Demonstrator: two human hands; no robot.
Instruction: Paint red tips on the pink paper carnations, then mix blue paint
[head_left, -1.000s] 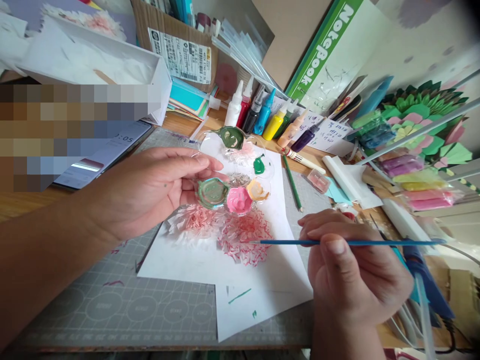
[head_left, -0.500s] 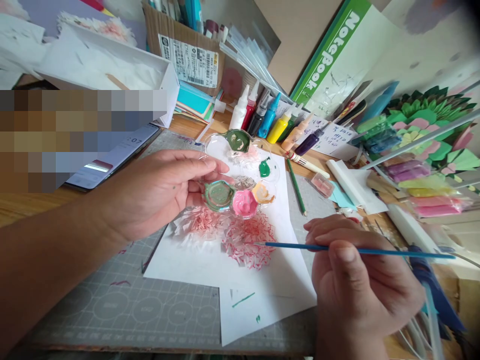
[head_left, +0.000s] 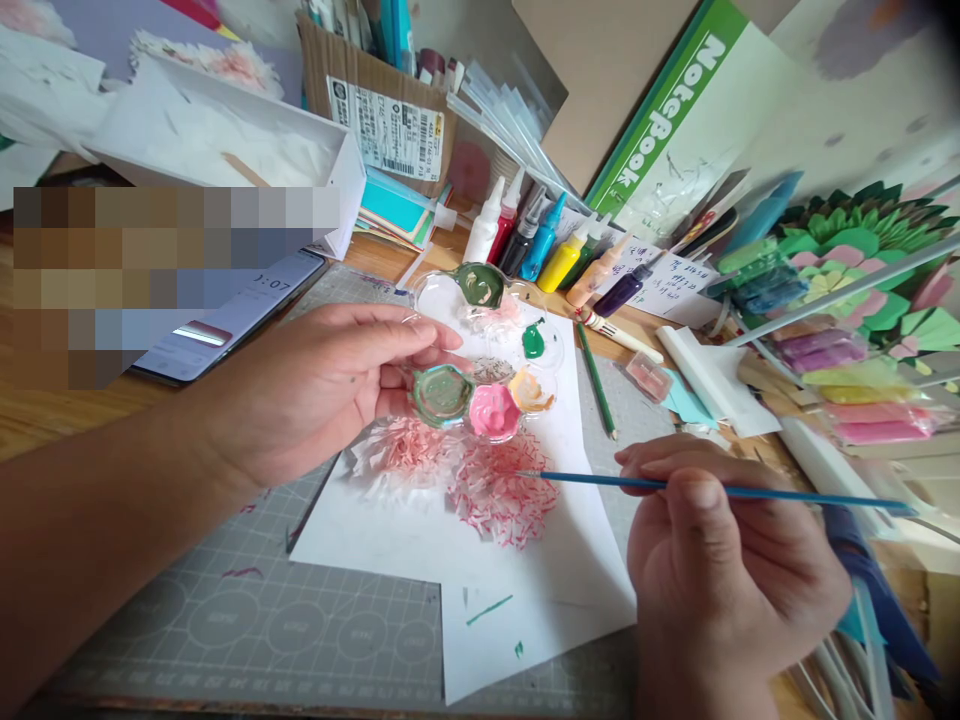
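My left hand (head_left: 337, 375) pinches the left edge of a clear plastic paint palette (head_left: 551, 350), its wells smeared with dark green, pink, orange and other paint. In my right hand (head_left: 735, 560) is a thin blue paintbrush (head_left: 600, 479), held level between thumb and fingers with its tip pointing left. Below the palette, on white paper (head_left: 375, 540), lie two frilly paper flowers. The right flower (head_left: 502, 500) has red-pink petal edges; the left flower (head_left: 409, 450) is pale with a pink middle. The brush tip appears over the right flower; whether it touches cannot be told.
Paint bottles (head_left: 559, 260) stand in a row behind the palette. A green pencil (head_left: 598, 385) lies right of the paper on the grey cutting mat (head_left: 225, 610). At left are a phone (head_left: 232, 320) and a white box (head_left: 300, 130); paper flowers (head_left: 862, 260) sit far right.
The view has shifted slightly. The brush has tilted a little, its tip rising slightly relative to the right flower. Both hands keep their holds.
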